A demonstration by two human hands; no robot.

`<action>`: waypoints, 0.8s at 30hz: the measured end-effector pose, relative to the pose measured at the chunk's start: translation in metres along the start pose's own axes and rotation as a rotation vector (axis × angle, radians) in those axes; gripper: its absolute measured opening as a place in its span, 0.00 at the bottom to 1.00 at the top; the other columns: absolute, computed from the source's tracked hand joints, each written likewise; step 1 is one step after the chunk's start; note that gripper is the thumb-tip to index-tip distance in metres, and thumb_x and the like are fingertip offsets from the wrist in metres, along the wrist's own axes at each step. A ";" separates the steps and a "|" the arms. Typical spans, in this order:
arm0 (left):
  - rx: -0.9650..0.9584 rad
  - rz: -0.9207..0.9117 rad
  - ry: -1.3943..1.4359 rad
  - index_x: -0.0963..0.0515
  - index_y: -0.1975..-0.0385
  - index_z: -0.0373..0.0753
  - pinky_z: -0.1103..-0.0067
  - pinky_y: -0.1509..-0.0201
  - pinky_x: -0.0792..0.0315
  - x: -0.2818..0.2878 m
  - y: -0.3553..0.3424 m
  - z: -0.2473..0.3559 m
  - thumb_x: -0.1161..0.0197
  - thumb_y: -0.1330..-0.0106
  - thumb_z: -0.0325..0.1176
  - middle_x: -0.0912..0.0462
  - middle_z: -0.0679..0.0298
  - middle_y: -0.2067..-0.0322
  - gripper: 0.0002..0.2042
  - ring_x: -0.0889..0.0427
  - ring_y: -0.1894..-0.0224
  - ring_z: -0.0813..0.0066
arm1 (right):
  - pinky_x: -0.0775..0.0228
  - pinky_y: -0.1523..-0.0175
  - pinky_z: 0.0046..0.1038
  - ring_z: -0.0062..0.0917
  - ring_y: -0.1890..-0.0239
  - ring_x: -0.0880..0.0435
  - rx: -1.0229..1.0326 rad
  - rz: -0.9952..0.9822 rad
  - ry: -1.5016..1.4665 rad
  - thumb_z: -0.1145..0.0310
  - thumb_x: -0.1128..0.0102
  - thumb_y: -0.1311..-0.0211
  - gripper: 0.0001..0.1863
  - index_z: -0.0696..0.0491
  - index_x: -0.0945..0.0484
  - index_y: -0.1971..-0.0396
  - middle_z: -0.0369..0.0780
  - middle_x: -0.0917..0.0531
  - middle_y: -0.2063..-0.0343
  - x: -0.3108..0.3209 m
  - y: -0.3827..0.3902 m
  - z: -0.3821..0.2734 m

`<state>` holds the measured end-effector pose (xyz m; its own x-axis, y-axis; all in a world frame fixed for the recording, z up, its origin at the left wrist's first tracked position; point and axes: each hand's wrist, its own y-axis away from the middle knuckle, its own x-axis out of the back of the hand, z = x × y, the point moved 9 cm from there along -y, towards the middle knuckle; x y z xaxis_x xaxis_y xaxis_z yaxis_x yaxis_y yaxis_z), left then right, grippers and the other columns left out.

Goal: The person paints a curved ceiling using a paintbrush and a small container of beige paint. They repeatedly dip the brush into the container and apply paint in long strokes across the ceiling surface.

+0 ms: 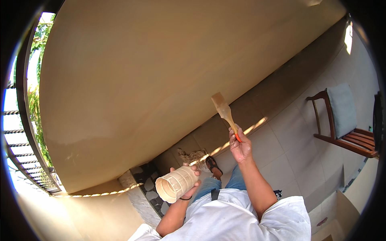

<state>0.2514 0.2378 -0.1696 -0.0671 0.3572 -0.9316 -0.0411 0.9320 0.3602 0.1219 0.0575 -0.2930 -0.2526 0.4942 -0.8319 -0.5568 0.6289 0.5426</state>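
Note:
My left hand (192,180) is closed round a cream, ribbed cylindrical container (179,182), lying tilted with its mouth toward the lower left; its inside is cream-coated. My right hand (240,143) grips a paintbrush (227,114) by its wooden handle, which has an orange end. The brush's flat bristles, coated pale tan, point up toward a large beige wall (144,72) that fills the upper view. I cannot tell whether they touch it.
A black railing (24,148) with greenery behind runs down the left. A tiled floor (281,168) holds a wooden chair (354,144) with a grey cushion at right. A crumpled cloth (189,156) lies beside my sandalled foot, near a mosaic stone strip (149,180).

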 end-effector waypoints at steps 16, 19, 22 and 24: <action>0.067 -0.026 -0.022 0.27 0.38 0.47 0.55 0.49 0.21 0.036 0.063 0.072 0.45 0.26 0.64 0.27 0.55 0.41 0.29 0.28 0.38 0.54 | 0.50 0.82 0.19 0.13 0.86 0.39 0.419 0.088 0.640 0.48 0.52 0.19 0.22 0.52 0.26 0.64 0.30 0.33 0.84 -0.145 -0.078 0.043; 0.047 -0.031 -0.038 0.27 0.38 0.47 0.55 0.49 0.21 0.041 0.087 0.096 0.44 0.26 0.63 0.27 0.55 0.41 0.29 0.28 0.38 0.55 | 0.48 0.83 0.22 0.16 0.89 0.41 0.287 0.055 0.744 0.45 0.56 0.19 0.25 0.51 0.28 0.68 0.31 0.34 0.86 -0.144 -0.083 0.127; 0.022 -0.032 -0.048 0.27 0.38 0.46 0.55 0.48 0.21 0.045 0.106 0.114 0.44 0.26 0.62 0.27 0.55 0.41 0.28 0.28 0.38 0.55 | 0.48 0.84 0.23 0.16 0.90 0.42 0.166 0.025 0.867 0.47 0.56 0.18 0.24 0.52 0.28 0.70 0.31 0.33 0.87 -0.115 -0.062 0.196; 0.015 -0.034 -0.050 0.26 0.38 0.46 0.55 0.48 0.21 0.046 0.113 0.122 0.44 0.26 0.62 0.27 0.55 0.41 0.28 0.28 0.38 0.55 | 0.50 0.85 0.22 0.15 0.91 0.42 -0.011 -0.034 0.901 0.49 0.56 0.18 0.24 0.52 0.28 0.69 0.31 0.34 0.87 -0.089 -0.040 0.233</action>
<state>0.3652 0.3673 -0.1780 -0.0158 0.3280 -0.9445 -0.0279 0.9441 0.3283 0.3513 0.1276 -0.2135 -0.7580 -0.1854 -0.6253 -0.5815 0.6264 0.5191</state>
